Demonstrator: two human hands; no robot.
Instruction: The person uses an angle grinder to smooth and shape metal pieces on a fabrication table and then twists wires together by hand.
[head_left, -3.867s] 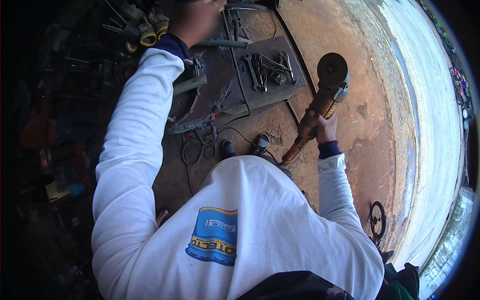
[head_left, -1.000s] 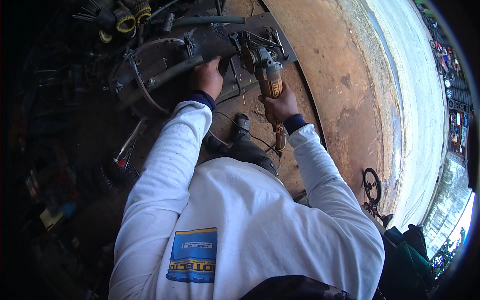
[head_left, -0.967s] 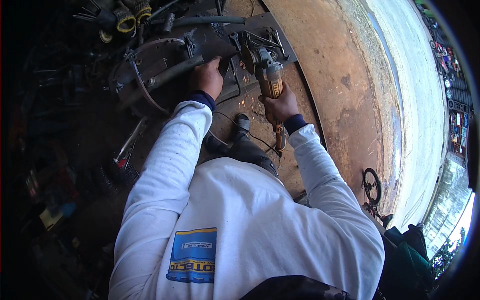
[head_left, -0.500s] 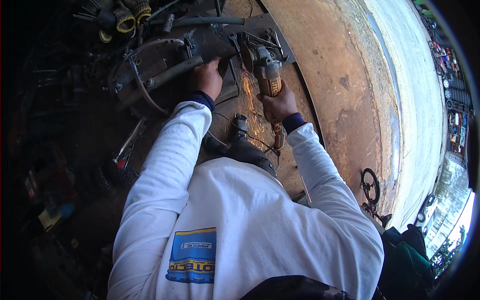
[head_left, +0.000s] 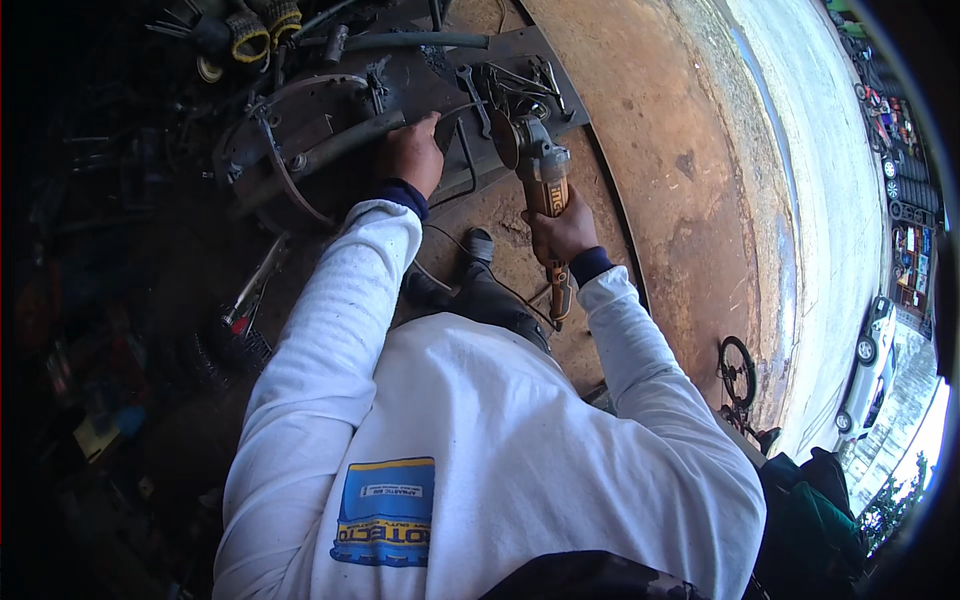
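Note:
My right hand (head_left: 566, 228) is wrapped round the body of an orange-brown and grey angle grinder (head_left: 548, 188). Its disc (head_left: 507, 143) stands at the far end, over the metal table, and no sparks come off it. To the left, my left hand (head_left: 411, 157) is closed on a thin dark metal piece (head_left: 462, 108) that juts from the fingers toward the grinder; most of it is hidden. Beside that hand a grey pipe (head_left: 345, 142) lies across a round metal frame (head_left: 283, 160). A combination wrench (head_left: 473, 98) and a bent black rod (head_left: 466, 158) lie between both hands.
The metal table (head_left: 555, 65) carries several tools and rods. Yellow-trimmed gloves (head_left: 250, 38) lie at the far left. A cable (head_left: 515, 292) runs near my feet. A bicycle (head_left: 738, 375) stands at right, and a white car (head_left: 868, 365) is farther out.
Sparks have stopped. The grinder has moved slightly right and nearer, away from the metal piece, which has turned so that only a thin edge shows. More of the wrench shows.

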